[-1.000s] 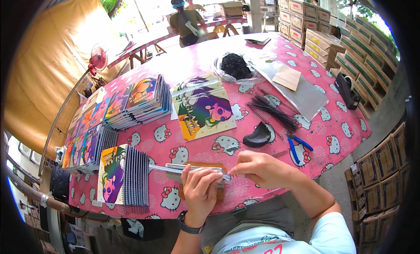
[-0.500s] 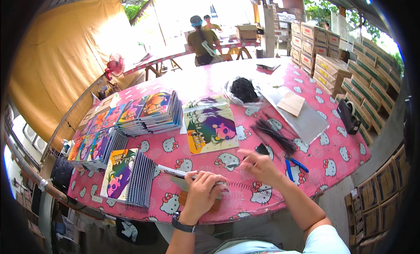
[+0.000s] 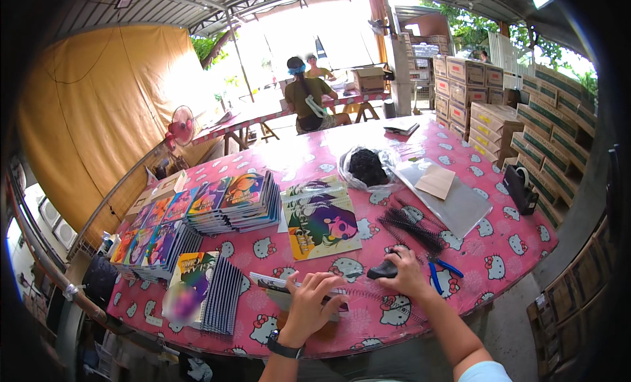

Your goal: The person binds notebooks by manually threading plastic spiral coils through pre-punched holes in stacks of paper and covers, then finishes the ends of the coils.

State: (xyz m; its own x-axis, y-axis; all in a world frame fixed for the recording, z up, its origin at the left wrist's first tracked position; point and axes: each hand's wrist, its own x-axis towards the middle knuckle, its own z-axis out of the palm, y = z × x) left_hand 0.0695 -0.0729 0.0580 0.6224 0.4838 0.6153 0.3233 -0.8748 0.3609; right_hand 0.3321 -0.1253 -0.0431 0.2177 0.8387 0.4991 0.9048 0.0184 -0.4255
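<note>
My left hand (image 3: 312,302), with a watch on its wrist, grips a notebook (image 3: 271,282) near the table's front edge. A thin dark spiral coil (image 3: 368,295) runs out from the notebook's edge toward the right. Fingers of my right hand (image 3: 407,274) curl round a small black block (image 3: 382,270) whose exact kind I cannot make out. Just right of that hand lie blue-handled pliers (image 3: 436,277). Beyond it is a heap of loose black coils (image 3: 413,229). Flat on the table ahead is a row of overlapping colourful notebooks (image 3: 323,227).
Stacks of spiral notebooks (image 3: 227,208) fill the left side, with a nearer stack (image 3: 220,296) beside my left hand. A plastic bag of black material (image 3: 368,166), a clear sheet (image 3: 453,198) and a black tape dispenser (image 3: 519,185) lie rightward. Cartons (image 3: 467,79) and two people stand beyond.
My right hand has come down from mid-air onto the small black block, which now sits nearer to me. My left hand stays on the notebook. The view has tilted up slightly.
</note>
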